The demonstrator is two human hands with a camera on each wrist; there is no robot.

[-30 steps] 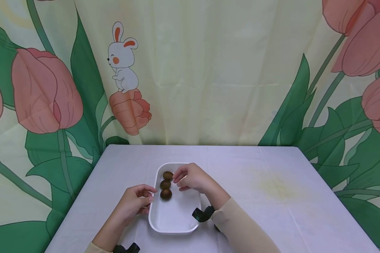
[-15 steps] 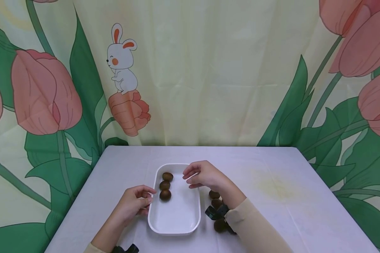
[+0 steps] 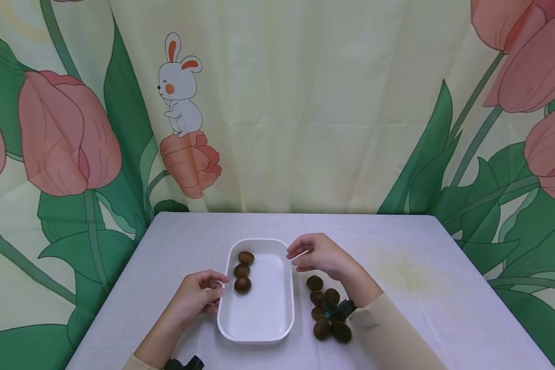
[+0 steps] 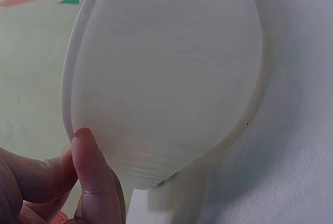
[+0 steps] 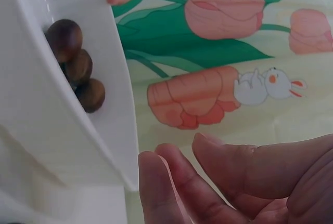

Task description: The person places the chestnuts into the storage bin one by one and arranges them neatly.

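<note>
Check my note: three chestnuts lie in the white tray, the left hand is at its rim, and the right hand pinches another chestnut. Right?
One slip: the right hand pinches nothing; the right wrist view shows its thumb and fingers apart. The three chestnuts lie in the white tray, with the left hand at its rim.

The tray [image 3: 259, 321] was plain white, with dark brown chestnuts [image 3: 242, 271] at its eleven o'clock; an equally brown pile of chestnuts [image 3: 341, 332] lay at its half past three. The tablecloth [image 3: 194, 239] was white (bar a yellowish blotch [image 3: 404, 272] at the head view's four o'clock). The sleeves [image 3: 393, 336] were beige, the wrist cameras [image 3: 344, 309] black. The pale yellow curtain [image 3: 314, 113] bore pink tulips [image 3: 69, 136] at two and half past nine, green leaves [image 3: 125, 92], and, towards half past ten, a white rabbit [image 3: 180, 85] with orange inner ears, an orange carrot [image 3: 185, 159] at its six o'clock.
</note>
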